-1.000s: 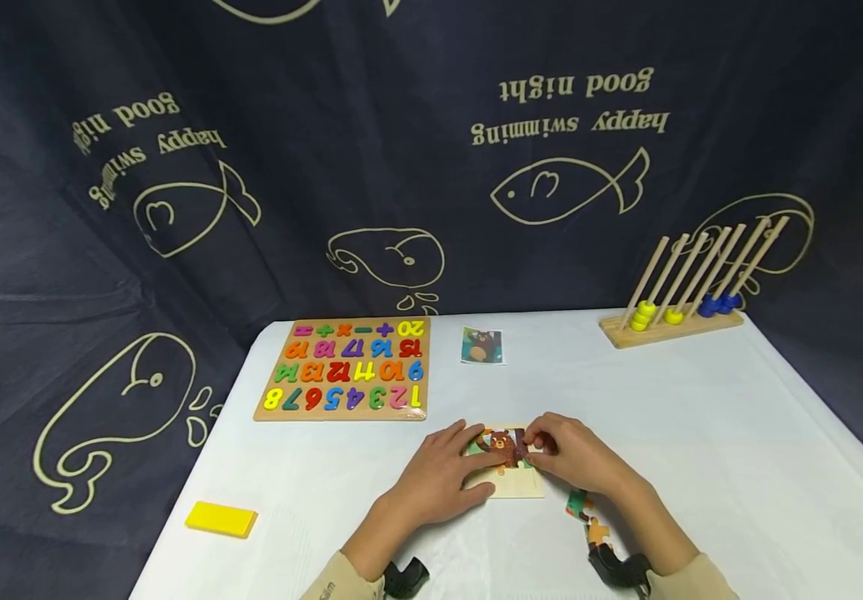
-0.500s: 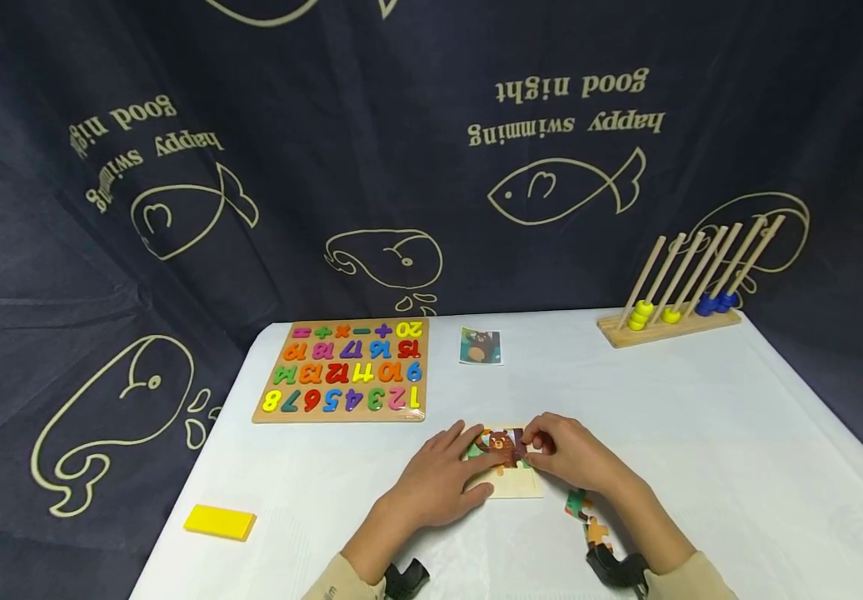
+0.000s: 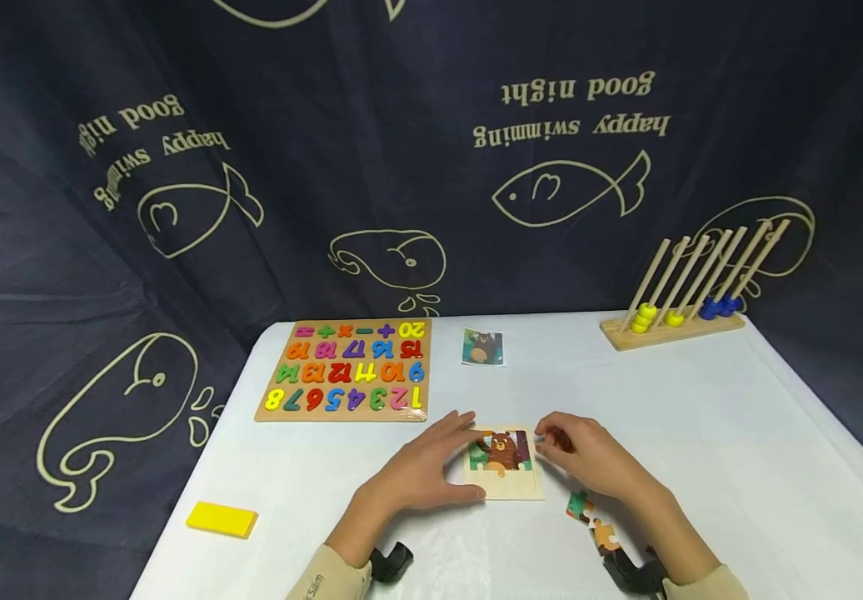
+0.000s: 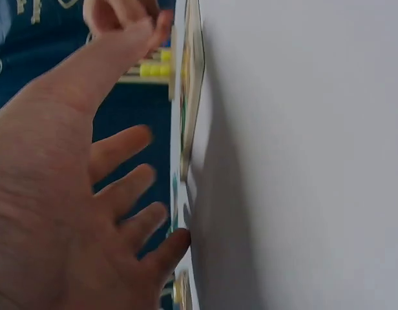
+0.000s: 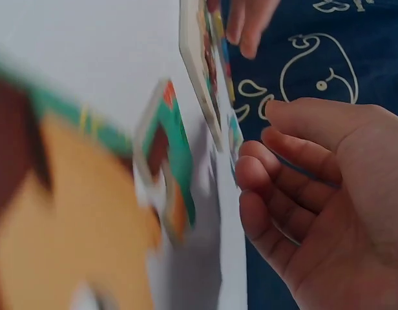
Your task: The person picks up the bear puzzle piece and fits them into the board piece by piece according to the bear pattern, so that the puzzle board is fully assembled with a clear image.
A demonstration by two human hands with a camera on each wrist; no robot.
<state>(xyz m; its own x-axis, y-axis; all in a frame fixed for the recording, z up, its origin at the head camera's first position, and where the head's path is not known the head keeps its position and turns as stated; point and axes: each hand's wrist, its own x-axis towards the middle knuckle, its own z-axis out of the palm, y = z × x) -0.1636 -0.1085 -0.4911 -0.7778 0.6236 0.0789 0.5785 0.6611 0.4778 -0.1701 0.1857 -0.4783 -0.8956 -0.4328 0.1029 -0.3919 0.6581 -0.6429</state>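
A bear jigsaw puzzle (image 3: 502, 454) lies in a light wooden tray (image 3: 514, 490), its upper part filled with pieces and its lower strip bare wood. My left hand (image 3: 420, 471) is spread at the tray's left side, thumb by the lower left corner and fingers near the top left edge. On the other side my right hand (image 3: 589, 454) has loosely curled fingers just off the tray's right edge, with nothing between them. Below it lie a green puzzle piece (image 3: 578, 507) and an orange puzzle piece (image 3: 604, 536), both loom near in the right wrist view.
A number board (image 3: 345, 371) lies at the back left, with a small bear picture card (image 3: 483, 347) to its right. A bead stand with slanted rods (image 3: 671, 327) stands at the back right. A yellow block (image 3: 221, 519) lies at the front left.
Both hands have lifted off the puzzle and drawn slightly apart. The right fingers have let go of the piece at the upper right, which now shows in the tray.
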